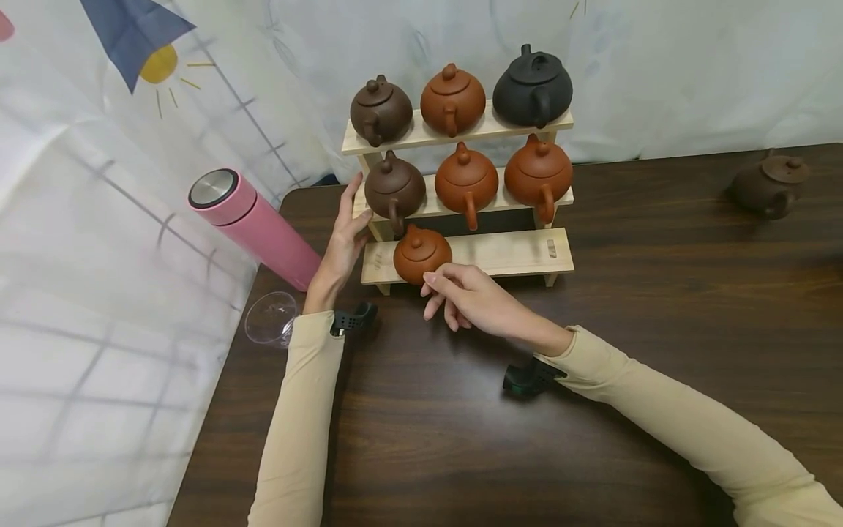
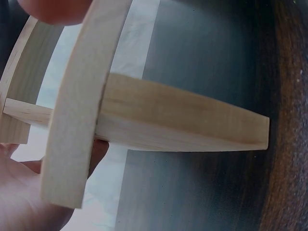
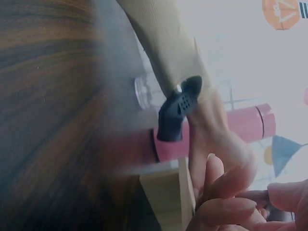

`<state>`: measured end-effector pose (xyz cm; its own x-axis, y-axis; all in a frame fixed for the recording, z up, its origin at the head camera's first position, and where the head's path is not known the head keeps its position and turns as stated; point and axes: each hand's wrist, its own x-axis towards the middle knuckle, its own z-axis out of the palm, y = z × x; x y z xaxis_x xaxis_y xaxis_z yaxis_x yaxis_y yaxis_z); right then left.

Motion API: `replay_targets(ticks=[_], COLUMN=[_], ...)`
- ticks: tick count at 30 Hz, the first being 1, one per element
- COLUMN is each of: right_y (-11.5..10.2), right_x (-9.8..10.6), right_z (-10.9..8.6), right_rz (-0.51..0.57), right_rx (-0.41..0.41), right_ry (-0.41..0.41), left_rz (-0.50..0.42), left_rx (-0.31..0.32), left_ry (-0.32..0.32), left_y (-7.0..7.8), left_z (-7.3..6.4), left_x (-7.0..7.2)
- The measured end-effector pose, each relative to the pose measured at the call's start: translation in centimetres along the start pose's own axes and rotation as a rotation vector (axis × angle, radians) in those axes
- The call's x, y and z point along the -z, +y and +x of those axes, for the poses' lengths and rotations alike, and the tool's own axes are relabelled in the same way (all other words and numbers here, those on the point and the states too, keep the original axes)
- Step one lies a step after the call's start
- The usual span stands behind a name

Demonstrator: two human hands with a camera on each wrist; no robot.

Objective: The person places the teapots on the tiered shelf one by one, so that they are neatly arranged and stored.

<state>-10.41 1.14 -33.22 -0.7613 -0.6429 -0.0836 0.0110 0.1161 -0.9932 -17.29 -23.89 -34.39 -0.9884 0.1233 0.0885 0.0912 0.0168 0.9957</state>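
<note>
A wooden three-tier rack [image 1: 500,252] carries several clay teapots. My left hand [image 1: 342,245] grips its left end at the middle tier, thumb near the dark brown teapot [image 1: 395,187]; in the left wrist view, fingers lie on both sides of the board's end [image 2: 72,125]. On the bottom tier, toward the left, sits a small orange-brown teapot [image 1: 420,256] with its lid on. At its near side my right hand [image 1: 470,296] pinches the handle, which the fingers mostly hide in the head view. Curled fingers [image 3: 226,211] and thumb come close together in the right wrist view.
Left of the rack stands a pink thermos [image 1: 270,234], with a clear glass [image 1: 270,318] in front of it. A brown teapot [image 1: 770,183] sits far right on the dark table [image 1: 421,439]. Other teapots, including a black one [image 1: 533,88], fill the upper tiers.
</note>
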Motion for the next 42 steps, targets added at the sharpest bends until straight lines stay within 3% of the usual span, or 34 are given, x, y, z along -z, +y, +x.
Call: replay_targets(ticks=[11, 19, 24, 29, 33, 38, 42], right_y=[0.3, 0.3, 0.3, -0.1, -0.7, -1.9, -2.9], right_x=[-1.8, -2.0, -2.2, -1.8, -0.5, 2.2, 5.4], right_z=[1.0, 1.8, 1.9, 0.2, -2.0, -5.6, -8.3], right_rz=[0.074, 0.083, 0.049, -0.062, -0.122, -0.229, -0.298], right_rx=[-0.018, 0.009, -0.023, -0.049, -0.011, 0.046, 0.099], right_ry=[0.030, 0.015, -0.003, -0.039, -0.090, -0.171, -0.147], left_rz=[0.007, 0.025, 0.037, 0.018, 0.000, -0.009, -0.003], left_rx=[-0.001, -0.010, -0.011, -0.004, 0.000, 0.007, 0.001], left_ry=[-0.003, -0.004, -0.007, -0.008, -0.008, -0.007, -0.005], left_y=[0.0, 0.2, 0.2, 0.1, 0.1, 0.0, 0.0], left_z=[-0.1, 0.0, -0.1, -0.2, -0.1, -0.2, -0.1], left_x=[0.1, 0.0, 0.1, 0.1, 0.1, 0.0, 0.0])
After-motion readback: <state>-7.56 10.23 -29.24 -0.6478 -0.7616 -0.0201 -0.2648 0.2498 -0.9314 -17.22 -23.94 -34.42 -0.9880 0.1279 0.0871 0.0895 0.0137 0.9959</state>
